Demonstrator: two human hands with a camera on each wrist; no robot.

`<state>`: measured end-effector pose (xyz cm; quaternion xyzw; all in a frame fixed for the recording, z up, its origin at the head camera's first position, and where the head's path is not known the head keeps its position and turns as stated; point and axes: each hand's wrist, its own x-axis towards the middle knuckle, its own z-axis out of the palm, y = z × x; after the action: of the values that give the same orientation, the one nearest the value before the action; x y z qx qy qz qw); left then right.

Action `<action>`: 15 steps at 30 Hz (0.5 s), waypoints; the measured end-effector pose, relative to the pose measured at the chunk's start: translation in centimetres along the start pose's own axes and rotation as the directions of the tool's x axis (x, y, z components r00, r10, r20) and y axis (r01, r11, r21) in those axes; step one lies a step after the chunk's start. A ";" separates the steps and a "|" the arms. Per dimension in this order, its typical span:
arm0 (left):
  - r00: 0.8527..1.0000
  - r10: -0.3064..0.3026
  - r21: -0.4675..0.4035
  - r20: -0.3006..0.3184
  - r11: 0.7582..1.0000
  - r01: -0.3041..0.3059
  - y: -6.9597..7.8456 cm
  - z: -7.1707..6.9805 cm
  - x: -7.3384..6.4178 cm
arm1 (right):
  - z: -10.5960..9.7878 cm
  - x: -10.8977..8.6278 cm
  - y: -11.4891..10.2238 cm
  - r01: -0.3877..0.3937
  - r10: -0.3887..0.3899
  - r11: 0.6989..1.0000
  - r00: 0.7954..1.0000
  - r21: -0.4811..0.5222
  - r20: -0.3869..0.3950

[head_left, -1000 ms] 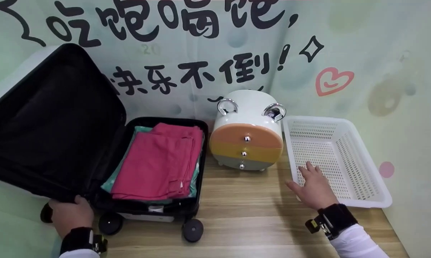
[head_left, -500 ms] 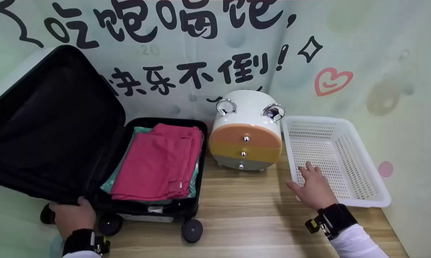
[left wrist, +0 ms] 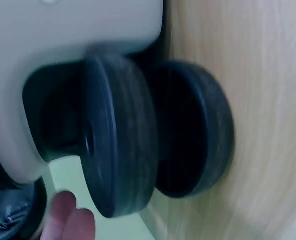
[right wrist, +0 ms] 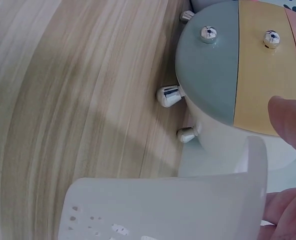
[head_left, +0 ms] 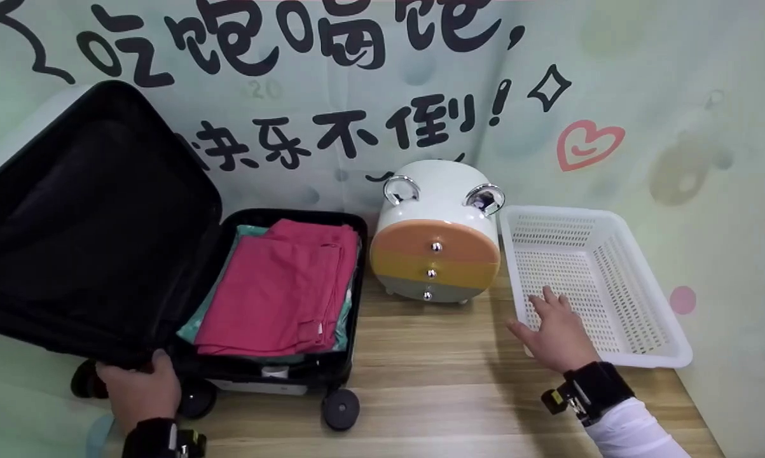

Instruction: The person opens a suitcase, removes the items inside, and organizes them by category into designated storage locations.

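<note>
An open suitcase stands on the left, its black-lined lid leaning back. My left hand grips the lid's near lower edge, thumb in front; some fingers are hidden behind it. In the left wrist view, two fingertips show beside a black suitcase wheel. A folded red-pink garment lies in the base on green cloth. My right hand is spread over the near left rim of a white perforated basket; whether it touches the rim I cannot tell.
Between suitcase and basket stands a small white cabinet with orange, yellow and grey drawers, round silver knobs and two silver loops on top. The wooden tabletop runs along the front. A printed backdrop hangs close behind.
My left hand has shifted slightly right and toward me on the lid's edge. The lid has tipped a little lower. My right hand keeps its place over the basket.
</note>
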<state>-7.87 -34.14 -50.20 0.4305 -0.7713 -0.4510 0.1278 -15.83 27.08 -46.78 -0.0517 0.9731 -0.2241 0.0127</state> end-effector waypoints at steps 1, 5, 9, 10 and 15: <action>1.000 0.014 0.002 -0.009 1.000 -0.014 0.1 0.1 -0.4 | -0.1 0.0 -0.1 -0.003 0.003 1.000 1.000 0.009 -0.001; 0.990 0.094 0.013 -0.103 0.996 -0.094 0.2 0.6 -2.2 | -0.4 -0.1 -0.6 -0.001 0.003 0.998 0.999 0.058 -0.039; 0.946 0.246 0.068 -0.212 0.969 -0.237 0.6 1.5 -4.4 | -0.7 -0.2 -1.6 0.024 -0.013 0.995 0.994 0.101 -0.109; 0.929 0.293 0.090 -0.228 0.956 -0.279 0.8 1.7 -4.9 | -0.8 -0.2 -1.9 0.028 -0.014 0.994 0.992 0.108 -0.126; 0.844 0.487 0.139 -0.223 0.873 -0.467 2.1 2.6 -6.5 | -1.0 -0.2 -3.5 0.072 -0.040 0.986 0.978 0.149 -0.206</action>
<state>-6.60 -27.07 -48.71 0.2835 -0.8487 -0.3159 0.3155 -15.37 24.39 -44.37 -0.0548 0.9470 -0.3037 -0.0886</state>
